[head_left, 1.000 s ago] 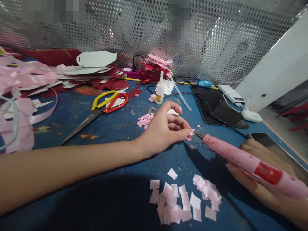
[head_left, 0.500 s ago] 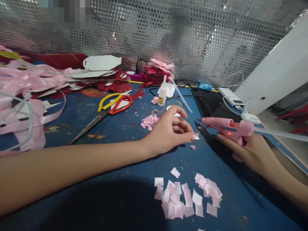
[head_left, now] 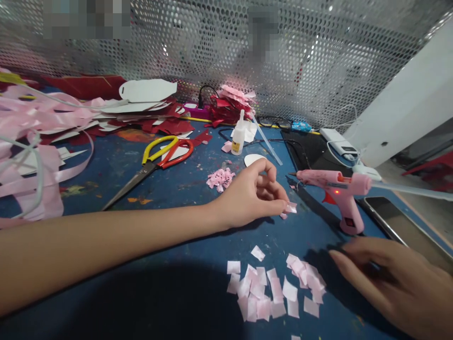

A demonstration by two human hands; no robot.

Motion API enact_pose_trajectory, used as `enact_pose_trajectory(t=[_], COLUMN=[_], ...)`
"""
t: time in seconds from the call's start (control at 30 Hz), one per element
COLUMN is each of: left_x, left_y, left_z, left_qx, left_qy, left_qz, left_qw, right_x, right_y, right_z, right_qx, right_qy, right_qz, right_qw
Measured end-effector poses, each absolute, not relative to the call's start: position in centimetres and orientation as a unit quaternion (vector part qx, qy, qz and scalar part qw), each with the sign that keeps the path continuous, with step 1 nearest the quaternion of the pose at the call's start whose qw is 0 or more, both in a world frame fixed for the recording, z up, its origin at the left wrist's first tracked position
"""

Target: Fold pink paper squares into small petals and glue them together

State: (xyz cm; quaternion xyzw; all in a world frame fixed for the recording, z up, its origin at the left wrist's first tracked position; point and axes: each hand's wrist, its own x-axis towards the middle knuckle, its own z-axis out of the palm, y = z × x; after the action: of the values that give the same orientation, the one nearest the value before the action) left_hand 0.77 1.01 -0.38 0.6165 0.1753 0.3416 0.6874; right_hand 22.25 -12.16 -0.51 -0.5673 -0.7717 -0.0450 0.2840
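Note:
My left hand [head_left: 253,196] rests on the blue table [head_left: 170,189], its thumb and forefinger pinched on a small pink paper piece [head_left: 290,207]. A pink hot glue gun [head_left: 336,189] stands upright on the table just right of that hand, nozzle pointing left, red light on. My right hand [head_left: 392,283] hovers low at the lower right, fingers stretched toward a pile of pink paper squares [head_left: 276,293], holding nothing.
Yellow-and-red scissors [head_left: 155,158], a small glue bottle [head_left: 239,137], crumpled pink bits [head_left: 220,178], pink ribbon [head_left: 31,141] and red and white card cut-outs [head_left: 141,108] lie behind. A black tablet [head_left: 311,151], power bank [head_left: 339,144] and phone [head_left: 399,226] sit on the right. Perforated metal wall [head_left: 212,52] at the back.
My right hand set the glue gun down upright on the table, let go, and moved down toward the pink squares. My left hand kept pinching the pink piece.

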Motion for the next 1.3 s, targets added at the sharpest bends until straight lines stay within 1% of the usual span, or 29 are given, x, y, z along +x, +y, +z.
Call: enact_pose_trajectory(t=[0.03, 0.07, 0.2, 0.37, 0.6, 0.73, 0.9, 1.1, 1.3], left_x=[0.7, 0.7, 0.5, 0.6, 0.7, 0.7, 0.7, 0.3, 0.1], left_y=[1.0, 1.0, 0.9, 0.9, 1.0, 1.1, 1.1, 0.7, 0.5], left_z=[-0.3, -0.3, -0.1, 0.1, 0.0, -0.1, -0.3, -0.5, -0.4], left_qx=[0.620, 0.624, 0.634, 0.645, 0.670, 0.682, 0.725, 0.798, 0.815], left_qy=[0.171, 0.167, 0.168, 0.180, 0.177, 0.169, 0.152, 0.147, 0.149], left_qz=[0.337, 0.332, 0.318, 0.309, 0.289, 0.295, 0.334, 0.330, 0.348], left_qw=[0.688, 0.687, 0.685, 0.676, 0.660, 0.647, 0.583, 0.481, 0.440], right_x=[21.3, 20.4, 18.4, 18.5, 18.2, 18.3, 18.6, 18.7, 18.7], right_y=[-11.5, -10.7, -8.1, -7.6, -7.8, -7.8, -8.0, -8.0, -7.9], right_z=[-0.5, -0.6, -1.0, -1.1, -0.5, -0.2, -0.4, -0.5, -0.3], right_qx=[-0.546, -0.537, -0.532, -0.517, -0.509, -0.512, -0.528, -0.532, -0.520], right_qy=[-0.785, -0.782, -0.765, -0.774, -0.773, -0.775, -0.752, -0.747, -0.760], right_qz=[-0.047, -0.049, 0.008, 0.027, -0.013, -0.012, 0.012, 0.018, 0.012], right_qw=[0.290, 0.314, 0.364, 0.365, 0.377, 0.371, 0.396, 0.397, 0.391])
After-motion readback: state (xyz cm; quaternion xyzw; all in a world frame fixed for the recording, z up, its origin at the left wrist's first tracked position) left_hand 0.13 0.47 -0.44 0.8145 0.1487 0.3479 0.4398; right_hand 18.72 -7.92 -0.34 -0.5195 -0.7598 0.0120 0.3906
